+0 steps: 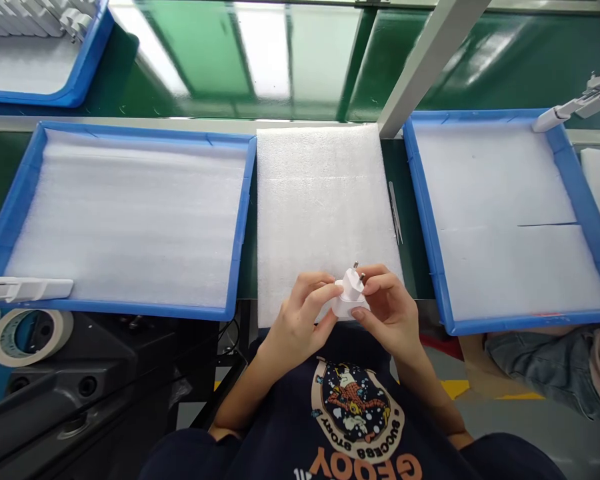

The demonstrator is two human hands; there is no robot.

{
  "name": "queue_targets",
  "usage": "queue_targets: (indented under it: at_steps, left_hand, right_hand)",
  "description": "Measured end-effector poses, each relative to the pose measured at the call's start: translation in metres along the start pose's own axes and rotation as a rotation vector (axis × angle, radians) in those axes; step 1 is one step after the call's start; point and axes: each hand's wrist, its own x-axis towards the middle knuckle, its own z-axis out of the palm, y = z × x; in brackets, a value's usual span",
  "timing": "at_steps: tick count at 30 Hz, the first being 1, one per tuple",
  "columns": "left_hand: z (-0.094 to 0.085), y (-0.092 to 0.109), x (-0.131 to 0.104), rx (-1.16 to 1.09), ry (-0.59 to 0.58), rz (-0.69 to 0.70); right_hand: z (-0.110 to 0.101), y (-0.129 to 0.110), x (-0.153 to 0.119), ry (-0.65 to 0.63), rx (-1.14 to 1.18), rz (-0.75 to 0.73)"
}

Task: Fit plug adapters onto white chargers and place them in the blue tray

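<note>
A white plug adapter [351, 299] is being held above the near end of the foam sheet [325, 200], its prongs [356, 265] being pointed far. Its parts appear to be joined already; what is left undone cannot be told. It is being pinched between thumb and curled fingers by the left hand [300, 317] and the right hand [390, 313]. Tweezers [395, 212] are being carried by the bench [411, 260], right of the sheet.

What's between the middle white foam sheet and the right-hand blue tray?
In the head view: a strip of green tabletop, what look like tweezers beside the foam sheet, and a pale post at the far end.
</note>
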Motion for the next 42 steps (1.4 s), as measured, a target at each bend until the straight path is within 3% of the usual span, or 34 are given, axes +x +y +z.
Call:
queue_targets:
  at_steps: [4,6,11,17,22,24,28,31,34,39,42]
  left_hand:
    - [0.001,0.008,-0.002,-0.253,-0.188,-0.272]
    - [0.001,0.009,-0.002,-0.265,-0.235,-0.323]
    - [0.010,0.002,-0.004,-0.127,-0.225,-0.254]
    - [0.020,-0.003,-0.012,0.022,-0.211,-0.198]
    - [0.011,0.000,-0.010,-0.017,-0.286,-0.331]
    - [0.009,0.002,-0.009,-0.094,-0.329,-0.396]
    - [0.007,0.002,-0.011,-0.223,-0.315,-0.489]
    - [0.003,0.002,-0.010,-0.317,-0.280,-0.464]
    - [-0.002,0.002,-0.007,-0.307,-0.273,-0.388]
    - [-0.007,0.004,-0.003,-0.174,-0.473,-0.288]
    - [-0.006,0.005,-0.003,-0.193,-0.501,-0.265]
  right_hand:
    - [0.005,0.005,-0.005,0.093,-0.024,-0.041]
    - [0.005,0.006,-0.007,0.071,-0.032,-0.021]
    - [-0.001,0.001,-0.009,-0.037,-0.020,0.086]
    - [-0.012,-0.012,-0.006,0.023,-0.496,0.159]
    - [-0.028,-0.011,-0.004,-0.152,-0.349,0.312]
    - [-0.032,-0.009,-0.005,-0.194,-0.334,0.278]
    - [-0.036,-0.008,-0.006,-0.303,-0.400,0.027]
    - [-0.040,-0.008,-0.005,-0.339,-0.427,-0.128]
    - [-0.045,-0.010,-0.003,-0.332,-0.404,-0.168]
    - [-0.046,-0.017,-0.002,-0.343,-0.392,-0.038]
    - [-0.043,-0.023,-0.001,-0.339,-0.401,0.042]
